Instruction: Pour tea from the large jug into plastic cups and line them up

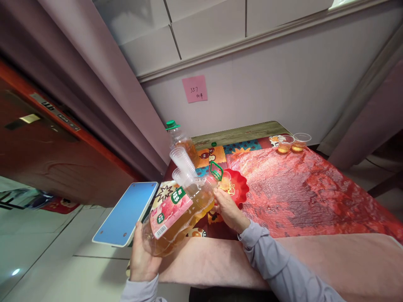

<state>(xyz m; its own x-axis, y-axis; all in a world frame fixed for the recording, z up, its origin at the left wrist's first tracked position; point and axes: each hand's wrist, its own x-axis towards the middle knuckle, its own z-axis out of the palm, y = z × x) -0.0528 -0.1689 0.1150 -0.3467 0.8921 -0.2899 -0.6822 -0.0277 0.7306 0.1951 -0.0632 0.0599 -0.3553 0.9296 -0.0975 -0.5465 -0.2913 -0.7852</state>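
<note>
A large clear bottle of amber drink (179, 218) with a pink label is tilted, its neck pointing up and to the right. My left hand (143, 256) supports the base, while my right hand (228, 209) grips it near the neck. A green handle ring (216, 171) hangs at the neck. Under the bottle's mouth is a clear cup (225, 182) over a scalloped red bowl (241, 188); whether liquid is flowing is hard to tell. Stacked clear plastic cups (182, 161) are just behind the bottle.
A second bottle with a green cap (185, 144) stands at the back left, near a loose green cap (214, 144). Two cups with amber liquid (285, 144) (298, 143) sit at the back right. A blue-topped stool (127, 214) is left of the table.
</note>
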